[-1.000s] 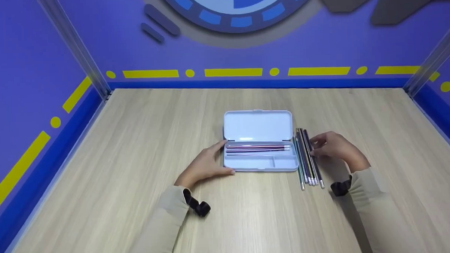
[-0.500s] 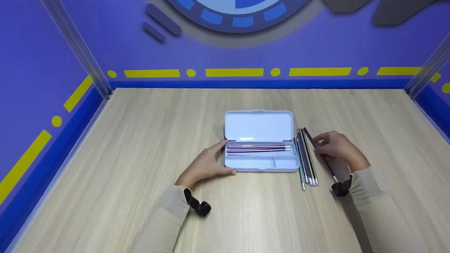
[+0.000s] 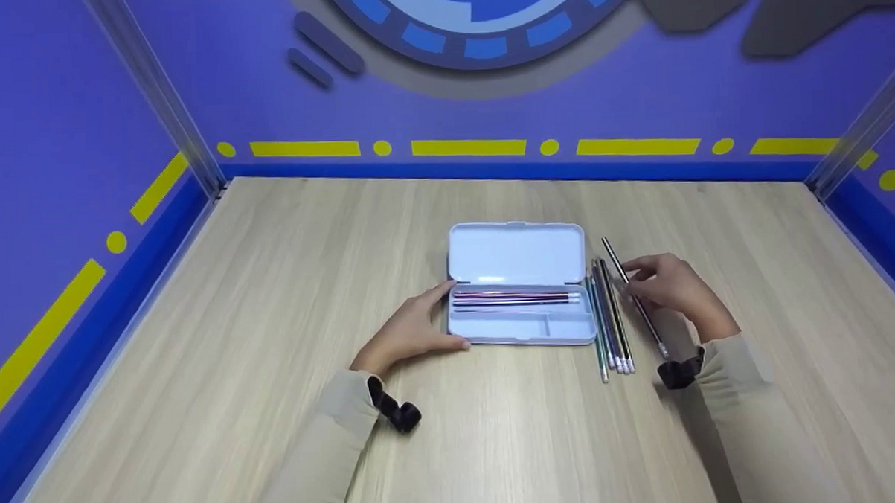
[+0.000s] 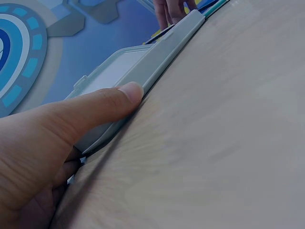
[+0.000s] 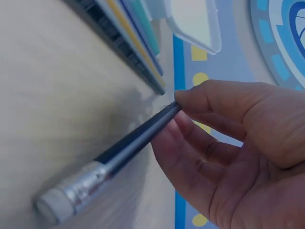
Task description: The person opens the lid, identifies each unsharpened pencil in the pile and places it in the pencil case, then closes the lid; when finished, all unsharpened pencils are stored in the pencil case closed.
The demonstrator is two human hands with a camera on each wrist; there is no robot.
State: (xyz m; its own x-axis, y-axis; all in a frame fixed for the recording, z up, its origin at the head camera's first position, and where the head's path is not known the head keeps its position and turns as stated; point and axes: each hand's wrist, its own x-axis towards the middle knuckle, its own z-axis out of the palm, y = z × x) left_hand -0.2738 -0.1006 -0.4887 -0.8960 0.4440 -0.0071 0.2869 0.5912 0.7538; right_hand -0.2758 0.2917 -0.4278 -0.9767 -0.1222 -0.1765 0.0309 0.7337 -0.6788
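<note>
A pale blue pencil case (image 3: 517,253) lies open on the table, lid folded back. Several pencils (image 3: 515,299) lie in its long rear compartment; the two front compartments hold nothing. My left hand (image 3: 408,332) grips the case's left end, thumb along the front edge and fingers at the rear corner. Between thumb and fingertips, my right hand (image 3: 674,287) pinches a dark pencil (image 3: 649,323) to the right of the case. In the right wrist view, the white eraser (image 5: 56,206) and silver ferrule of this pencil point toward the camera. The pencil slants apart from the others.
Several more pencils (image 3: 614,327) lie side by side along the case's right edge, eraser ends toward me. A wooden table (image 3: 328,248) is bounded by blue panels (image 3: 472,116) at the back and sides. Each wrist wears a black camera strap (image 3: 681,371).
My right hand has drawn one dark pencil rightward out of the row and raised it slightly, its far tip moving away from the others. The left hand stays on the case.
</note>
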